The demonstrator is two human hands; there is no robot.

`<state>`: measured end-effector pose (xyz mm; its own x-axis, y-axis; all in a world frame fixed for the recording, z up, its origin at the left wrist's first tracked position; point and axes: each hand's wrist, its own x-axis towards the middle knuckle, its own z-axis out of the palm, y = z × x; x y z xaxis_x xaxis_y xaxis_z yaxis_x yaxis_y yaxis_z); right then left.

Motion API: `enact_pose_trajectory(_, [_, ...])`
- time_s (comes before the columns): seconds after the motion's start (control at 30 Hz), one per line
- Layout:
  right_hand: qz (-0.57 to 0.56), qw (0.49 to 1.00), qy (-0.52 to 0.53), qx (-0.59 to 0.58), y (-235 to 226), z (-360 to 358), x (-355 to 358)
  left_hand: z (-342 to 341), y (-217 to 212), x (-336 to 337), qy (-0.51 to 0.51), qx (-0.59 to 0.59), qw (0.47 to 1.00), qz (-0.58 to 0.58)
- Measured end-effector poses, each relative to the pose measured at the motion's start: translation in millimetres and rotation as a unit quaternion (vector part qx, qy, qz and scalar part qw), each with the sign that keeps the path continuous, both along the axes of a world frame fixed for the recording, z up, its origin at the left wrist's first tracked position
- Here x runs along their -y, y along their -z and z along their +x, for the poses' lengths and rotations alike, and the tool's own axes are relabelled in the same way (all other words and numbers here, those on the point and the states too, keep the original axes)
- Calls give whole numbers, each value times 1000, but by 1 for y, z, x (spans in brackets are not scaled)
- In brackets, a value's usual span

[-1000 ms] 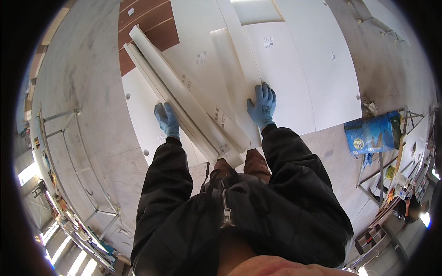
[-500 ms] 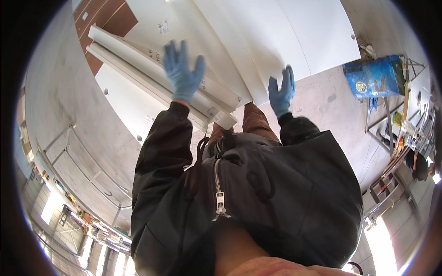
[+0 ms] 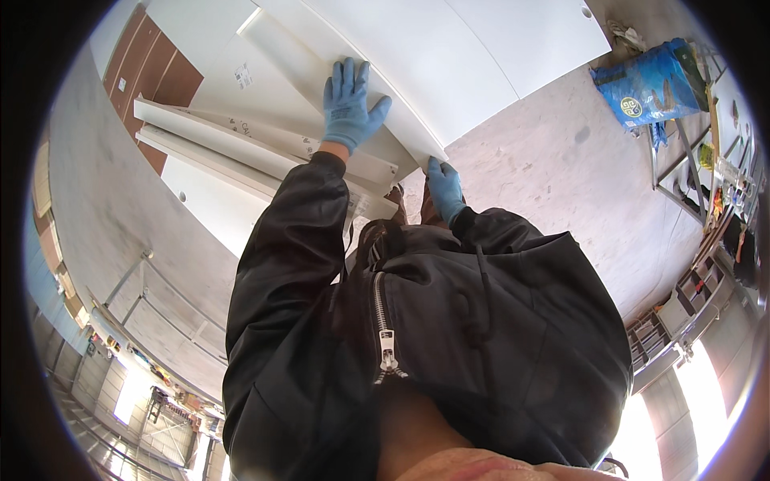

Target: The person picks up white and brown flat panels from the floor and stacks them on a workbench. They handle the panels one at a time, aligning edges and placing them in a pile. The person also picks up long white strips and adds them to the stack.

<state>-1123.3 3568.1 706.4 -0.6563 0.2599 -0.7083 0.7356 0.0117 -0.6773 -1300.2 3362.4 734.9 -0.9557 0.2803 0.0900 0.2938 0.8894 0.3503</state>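
Both my hands wear blue gloves. My left hand [image 3: 350, 112] lies open, palm down and fingers spread, at the inner side of a long white board [image 3: 401, 112]. At the near end of that board, my right hand [image 3: 446, 191] has its fingers closed at the corner; its palm and part of the fingers are hidden. Left of my left hand is a white panel [image 3: 281, 100] with a printed label. Narrow white boards [image 3: 204, 132] lie beside it in a stack, slanting toward my legs, their near ends partly behind my left sleeve.
A large white panel [image 3: 513, 40] extends beyond the long board. Brown panels [image 3: 148, 68] lie at the far left. A blue bag [image 3: 650, 88] hangs by a metal-framed rack [image 3: 686, 160] at right. Metal rails [image 3: 144, 280] stand at left on the pale floor [image 3: 553, 184].
My left hand has moved right onto the board's side and its fingers remain spread. My right hand has come inward and closed at the near corner of the long white board.
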Motion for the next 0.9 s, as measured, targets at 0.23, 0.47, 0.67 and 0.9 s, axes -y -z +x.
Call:
enact_pose_trajectory(0.23, [-13,1000,-13,9,2,-7,-1,-9,0,4,0,-16,1000,-19])
enact_pose_trajectory(0.47, [-11,999,-30,17,9,-10,-2,-8,0,3,-8,-12,999,-39])
enact_pose_trajectory(0.67, [6,999,-28,18,5,-17,-3,-12,-1,3,-11,-8,999,-43])
enact_pose_trajectory(0.9, [44,996,-75,7,2,-18,-5,-11,6,5,1,-38,998,-41])
